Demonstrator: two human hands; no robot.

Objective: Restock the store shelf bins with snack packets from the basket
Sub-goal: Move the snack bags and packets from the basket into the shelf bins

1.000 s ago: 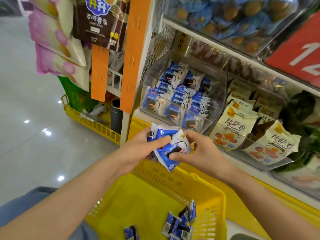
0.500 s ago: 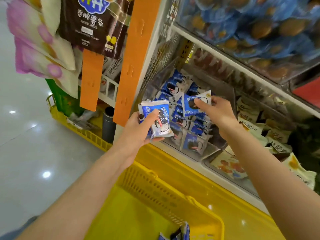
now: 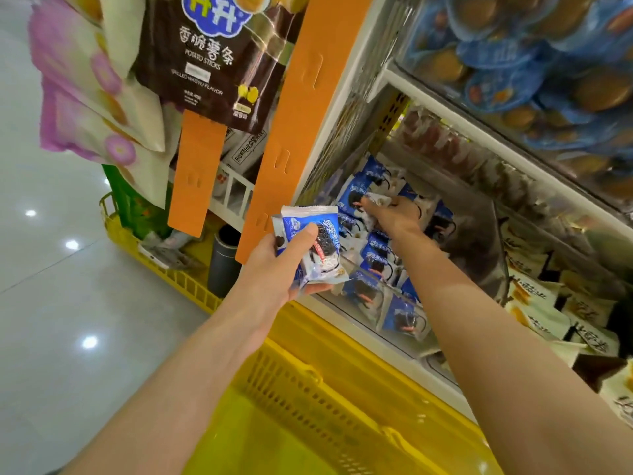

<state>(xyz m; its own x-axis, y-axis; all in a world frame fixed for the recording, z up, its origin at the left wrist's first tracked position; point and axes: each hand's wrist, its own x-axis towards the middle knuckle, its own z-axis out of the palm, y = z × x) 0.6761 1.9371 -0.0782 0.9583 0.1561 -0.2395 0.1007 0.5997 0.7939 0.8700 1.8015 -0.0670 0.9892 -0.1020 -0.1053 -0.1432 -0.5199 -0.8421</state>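
Observation:
My left hand (image 3: 284, 265) grips a small stack of blue-and-white snack packets (image 3: 317, 241) in front of the shelf. My right hand (image 3: 394, 216) reaches deep into the clear shelf bin (image 3: 486, 228) and pinches one blue-and-white packet (image 3: 375, 200) at the back of the pile. The bin holds several matching blue packets (image 3: 380, 265). The yellow basket (image 3: 308, 395) sits below my arms; its contents are out of view.
An orange strip (image 3: 301, 108) hangs left of the bin, with a dark potato-stick bag (image 3: 212, 56) and pink bags (image 3: 85, 97) beside it. Cream packets (image 3: 548, 303) fill the bin to the right. Blue packs (image 3: 534, 63) sit on the shelf above. A second yellow basket (image 3: 164, 265) stands on the floor.
My right hand has carried its packet from the bin's front deeper towards the back. My left hand rose slightly with its stack. The view has moved closer to the shelf.

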